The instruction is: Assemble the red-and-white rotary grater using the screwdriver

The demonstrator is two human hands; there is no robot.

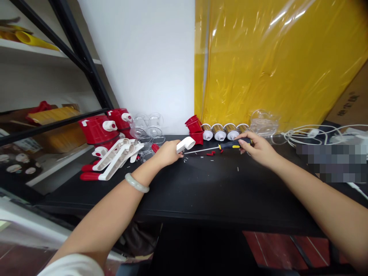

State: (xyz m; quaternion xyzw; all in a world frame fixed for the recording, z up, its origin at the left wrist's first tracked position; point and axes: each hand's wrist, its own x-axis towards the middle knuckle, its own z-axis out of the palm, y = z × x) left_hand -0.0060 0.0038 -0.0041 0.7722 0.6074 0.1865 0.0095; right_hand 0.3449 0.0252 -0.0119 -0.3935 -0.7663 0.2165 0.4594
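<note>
A crank handle [186, 143] of smooth white plastic, its end formed as a short round collar, is held just above the black tabletop [198, 191], the fingers of the left hand [167, 152] being closed around its shank. A screwdriver [234, 145] is pinched between thumb and fingers of the right hand [257, 147] at its dark, yellow-marked grip; its slender metal shaft is directed toward the handle, though whether the tip touches cannot be told. Small metal screws [212, 160] and glossy red pieces [211, 154] are scattered nearby. Behind, flared red plastic hoppers [196, 138] are stacked beside a row of perforated, gold-toned drums [217, 127] with white ends. At left, transparent cups [155, 119] are grouped near red-gripped white handles [113, 166] and rounded red housings [97, 132]. Yellow-wrapped boxes [57, 115] are held on a shelf [57, 165]. At right, a white cable [301, 133] is loosely coiled.
</note>
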